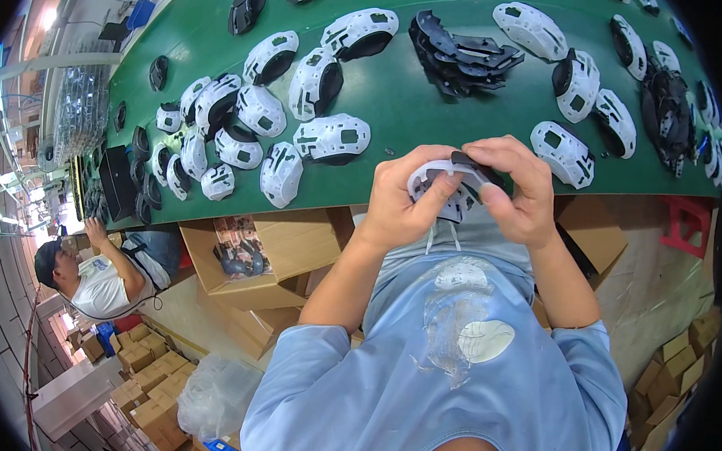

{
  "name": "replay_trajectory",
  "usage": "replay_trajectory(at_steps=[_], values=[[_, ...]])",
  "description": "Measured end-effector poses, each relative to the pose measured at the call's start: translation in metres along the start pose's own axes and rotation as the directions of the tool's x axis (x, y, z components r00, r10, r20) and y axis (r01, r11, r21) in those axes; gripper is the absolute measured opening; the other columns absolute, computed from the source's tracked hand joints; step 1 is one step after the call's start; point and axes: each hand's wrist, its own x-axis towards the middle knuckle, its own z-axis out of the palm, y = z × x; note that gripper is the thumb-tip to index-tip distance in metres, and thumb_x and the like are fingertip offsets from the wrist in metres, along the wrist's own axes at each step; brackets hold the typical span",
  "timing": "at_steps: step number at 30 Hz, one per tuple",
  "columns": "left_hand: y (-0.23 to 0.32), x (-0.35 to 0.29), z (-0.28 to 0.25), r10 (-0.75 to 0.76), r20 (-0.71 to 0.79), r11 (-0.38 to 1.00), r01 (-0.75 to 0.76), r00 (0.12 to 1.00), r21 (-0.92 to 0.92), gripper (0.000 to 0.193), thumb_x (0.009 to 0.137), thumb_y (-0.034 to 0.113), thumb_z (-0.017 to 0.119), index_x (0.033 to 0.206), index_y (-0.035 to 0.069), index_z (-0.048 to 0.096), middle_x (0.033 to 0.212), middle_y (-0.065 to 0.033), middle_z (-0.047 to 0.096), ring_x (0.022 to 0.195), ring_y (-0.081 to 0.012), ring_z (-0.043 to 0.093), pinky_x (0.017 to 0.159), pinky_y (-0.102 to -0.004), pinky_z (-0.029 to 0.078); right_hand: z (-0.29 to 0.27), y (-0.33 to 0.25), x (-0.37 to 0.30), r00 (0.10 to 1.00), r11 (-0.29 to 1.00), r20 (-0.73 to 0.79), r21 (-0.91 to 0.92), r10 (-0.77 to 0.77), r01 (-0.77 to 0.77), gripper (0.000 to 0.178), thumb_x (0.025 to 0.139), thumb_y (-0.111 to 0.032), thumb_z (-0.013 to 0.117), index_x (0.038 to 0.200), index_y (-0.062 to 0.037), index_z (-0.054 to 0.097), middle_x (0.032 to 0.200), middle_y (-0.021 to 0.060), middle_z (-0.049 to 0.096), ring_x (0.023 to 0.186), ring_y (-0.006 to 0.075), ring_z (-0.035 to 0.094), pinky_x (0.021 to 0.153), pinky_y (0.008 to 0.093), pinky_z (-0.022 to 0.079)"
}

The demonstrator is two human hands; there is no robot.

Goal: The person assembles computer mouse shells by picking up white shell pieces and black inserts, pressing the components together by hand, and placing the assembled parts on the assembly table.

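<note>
Just off the near edge of the green table [432, 139], I hold a curved white plastic shell [459, 205] with its hollow side showing. My left hand [404, 199] grips the shell's left side, with the thumb pressed inside. My right hand [522, 190] pinches its right side, where a black plastic piece [467, 159] lies along the upper edge; the fingers partly hide how the two meet. Nearby on the table are a white shell with black lining [562, 153] to the right, another such shell [333, 138] to the left, and a stack of black plastic parts [462, 56] ahead.
Several white-and-black shells [260, 110] spread over the left of the table; more black parts [667, 112] lie at the far right. Open cardboard boxes [302, 243] stand under the near edge. A red stool [685, 225] is at right. Another person [110, 280] sits at far left.
</note>
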Motion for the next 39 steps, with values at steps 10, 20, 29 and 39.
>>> replay_trajectory(at_steps=[10,20,29,39], values=[[0.011,0.001,-0.009,0.092,0.034,0.982,-0.097,0.995,0.163,0.025,0.088,0.008,0.070,0.110,-0.002,0.067,0.087,-0.0115,0.073,0.072,-0.0164,0.070,0.065,-0.0279,0.054,-0.011,-0.010,0.007,0.996,0.970,0.080,-0.242,0.027,-0.007,0.036,0.080,0.004,0.070,0.115,-0.0028,0.072,0.095,0.0120,0.073,0.071,0.0229,0.066,0.062,0.0317,0.052],[0.002,0.004,-0.012,0.299,0.088,0.914,-0.312,0.950,0.261,0.032,0.079,0.004,0.071,0.110,0.000,0.068,0.097,-0.0146,0.073,0.078,-0.0259,0.073,0.069,-0.0328,0.056,-0.019,-0.022,0.004,0.975,0.902,0.189,-0.390,-0.119,0.185,0.039,0.075,-0.001,0.075,0.114,-0.0042,0.073,0.104,0.0093,0.073,0.071,0.0225,0.065,0.062,0.0321,0.053],[0.003,-0.008,0.016,-0.250,-0.003,0.947,0.244,0.968,-0.207,0.026,0.095,0.007,0.057,0.120,-0.003,0.058,0.103,-0.0065,0.064,0.090,-0.0118,0.058,0.082,-0.0257,0.047,-0.001,0.000,-0.002,0.997,0.889,0.072,-0.456,0.000,0.033,0.023,0.078,-0.007,0.074,0.100,0.0006,0.070,0.082,0.0103,0.066,0.067,0.0269,0.059,0.060,0.0365,0.050],[-0.013,-0.001,0.005,0.093,-0.084,0.996,-0.093,0.992,-0.002,0.032,0.086,0.005,0.050,0.115,-0.006,0.057,0.114,-0.0187,0.061,0.101,-0.0234,0.060,0.091,-0.0340,0.047,0.017,0.012,0.004,0.999,0.912,0.036,-0.408,-0.038,0.049,0.015,0.078,-0.007,0.072,0.090,-0.0004,0.067,0.077,0.0110,0.063,0.065,0.0283,0.058,0.059,0.0381,0.047]])
